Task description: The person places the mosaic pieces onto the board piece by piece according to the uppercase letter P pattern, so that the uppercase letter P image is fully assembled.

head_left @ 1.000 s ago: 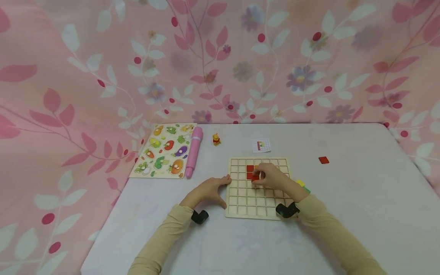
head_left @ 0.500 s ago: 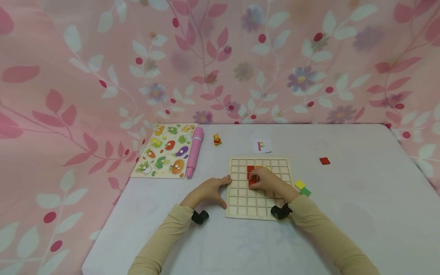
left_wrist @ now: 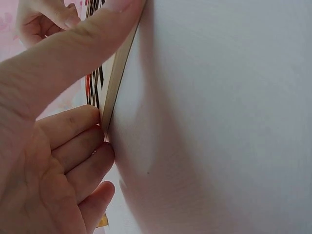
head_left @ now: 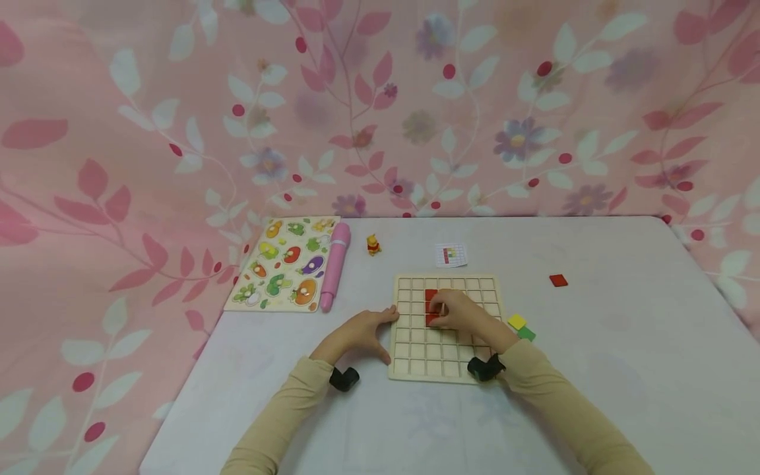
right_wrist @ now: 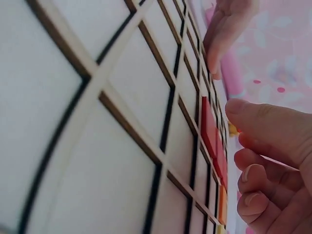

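In the head view, the wooden grid board [head_left: 446, 330] lies flat on the white surface [head_left: 623, 369]. The left hand [head_left: 356, 333] rests open against the left edge of the board, fingers spread. The right hand [head_left: 460, 311] is over the red tiles [head_left: 431, 297] that already sit in the cells, its fingers curled down on one; whether this grip really pinches the tile I cannot tell. A loose red tile [head_left: 558, 280], a yellow tile [head_left: 516, 321] and a green tile [head_left: 526, 333] wait on the surface to the right.

In the left wrist view, the fingers [left_wrist: 73, 146] touch the thin edge of the board [left_wrist: 117, 83], nothing held.

In the right wrist view, the fingertips [right_wrist: 253, 185] hover just beside the red tiles [right_wrist: 210, 129]. The tiles look small, light, stiff and smooth, so probably best pinched at two opposite edges.
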A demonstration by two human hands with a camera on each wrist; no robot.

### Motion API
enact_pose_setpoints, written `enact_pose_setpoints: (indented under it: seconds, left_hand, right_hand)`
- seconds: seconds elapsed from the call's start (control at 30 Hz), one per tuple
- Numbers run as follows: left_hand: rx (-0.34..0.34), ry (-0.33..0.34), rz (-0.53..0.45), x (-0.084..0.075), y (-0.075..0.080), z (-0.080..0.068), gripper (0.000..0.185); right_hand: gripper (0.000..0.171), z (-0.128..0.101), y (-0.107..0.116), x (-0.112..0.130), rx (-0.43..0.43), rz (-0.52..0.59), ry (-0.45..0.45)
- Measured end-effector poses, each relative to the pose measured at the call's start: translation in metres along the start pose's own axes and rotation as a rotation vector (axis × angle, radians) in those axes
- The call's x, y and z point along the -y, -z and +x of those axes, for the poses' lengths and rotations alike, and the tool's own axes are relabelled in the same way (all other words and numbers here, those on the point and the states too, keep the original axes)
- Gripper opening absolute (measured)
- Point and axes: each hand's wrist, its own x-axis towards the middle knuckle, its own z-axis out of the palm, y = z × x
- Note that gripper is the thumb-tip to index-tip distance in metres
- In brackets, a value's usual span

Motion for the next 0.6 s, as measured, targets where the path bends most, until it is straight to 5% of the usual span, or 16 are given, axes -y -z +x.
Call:
enact_pose_setpoints:
  seconds: [0.27,0.6]
  left_hand:
    - [-0.011,-0.012,-0.016,0.002,-0.004,0.000,0.094]
    - [-0.010,0.009,-0.034,0.001,-0.003,-0.001,0.094]
  right_hand:
    - [0.022,-0.022,0.036,-0.011,-0.106,0.010,-0.077]
    - [0.025,-0.075,0.110,-0.060,-0.356,-0.181,-0.183]
